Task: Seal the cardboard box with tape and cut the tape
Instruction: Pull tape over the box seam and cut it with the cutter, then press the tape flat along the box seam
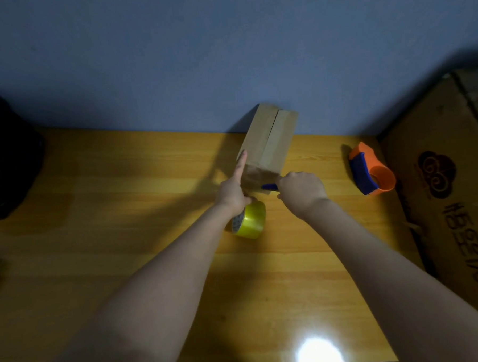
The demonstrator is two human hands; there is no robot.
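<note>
The wooden table (124, 242) carries everything, and the cardboard box (268, 135) serves as the landmark: it stands at the far edge of the table against the blue wall, its two top flaps meeting in a seam that runs away from the person. It is plain brown, small and slim, with a strip of clear tape lying glossy along the seam and down the near face. It is probably light and stiff but easily shoved, so it wants a steadying press on the top or near the corner, not a squeeze on the sides.

Just in front of the box, lower and to the left, hangs the yellow tape roll (249, 220), translucent and shiny. It should be light, rigid at the core and sticky at the free end; best held through the core.

The left hand (233, 191) has its forefinger stretched out onto the box's near left corner, the other fingers curled around the roll.

The right hand (302, 190), right of the box's near face, is closed round a small blue-handled cutter (270, 187) aimed at the tape.
</note>
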